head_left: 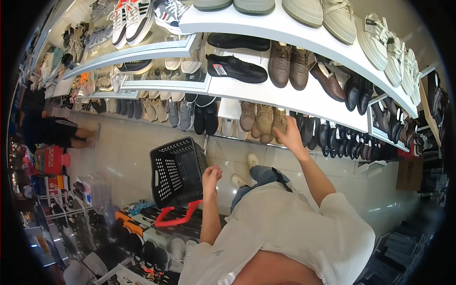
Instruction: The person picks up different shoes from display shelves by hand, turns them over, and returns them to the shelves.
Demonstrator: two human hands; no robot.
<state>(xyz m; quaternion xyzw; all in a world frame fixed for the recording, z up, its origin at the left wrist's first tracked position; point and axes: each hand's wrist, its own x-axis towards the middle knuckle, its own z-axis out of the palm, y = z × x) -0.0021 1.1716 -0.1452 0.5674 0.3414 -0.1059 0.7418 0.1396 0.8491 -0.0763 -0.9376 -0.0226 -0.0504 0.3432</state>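
My right hand (286,134) reaches to the lower shelf, its fingers at a tan shoe (280,120) at the end of a group of tan shoes (264,118). How firmly the fingers hold it is hard to make out. My left hand (212,175) is raised in front of my body with its fingers loosely curled and apart, holding nothing. Just left of it stands a black shopping basket (175,173) with a red handle (178,213). Above my right hand, the middle shelf (285,99) bears brown lace-up shoes (289,64) and a black shoe (236,69) with a tag.
Cream sneakers stand on the top white shelf (266,23). Glass-fronted shelves of shoes run to the left. A person (52,130) in dark clothes is at the far left. Shoe boxes and more shoes (159,256) lie at the lower left. A cardboard box (409,174) stands at the right.
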